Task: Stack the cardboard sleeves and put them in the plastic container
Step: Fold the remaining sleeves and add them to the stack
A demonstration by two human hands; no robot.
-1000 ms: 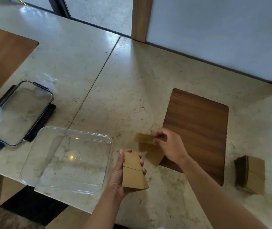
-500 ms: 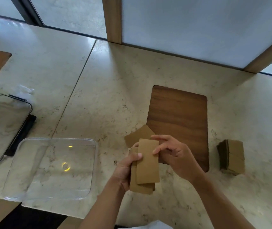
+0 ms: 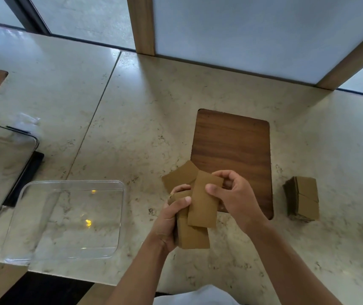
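Observation:
My left hand (image 3: 171, 219) grips a small stack of flat brown cardboard sleeves (image 3: 192, 235) above the counter. My right hand (image 3: 234, 194) pinches one more sleeve (image 3: 203, 203) and lays it on top of that stack, a little askew. Another sleeve (image 3: 179, 178) lies flat on the counter just behind my hands. A second stack of sleeves (image 3: 302, 201) sits on the counter at the right. The clear plastic container (image 3: 119, 216) stands empty at the counter's front edge, to the left of my hands.
A wooden board (image 3: 233, 148) lies behind my hands. The container's lid (image 3: 4, 168) rests at the far left with a bit of clear plastic wrap (image 3: 27, 118) behind it. A white partition with wooden posts (image 3: 142, 25) rises at the back.
My right hand lifted a sleeve off the counter near the board and brought it onto the stack in my left hand. The view shifted right and closer.

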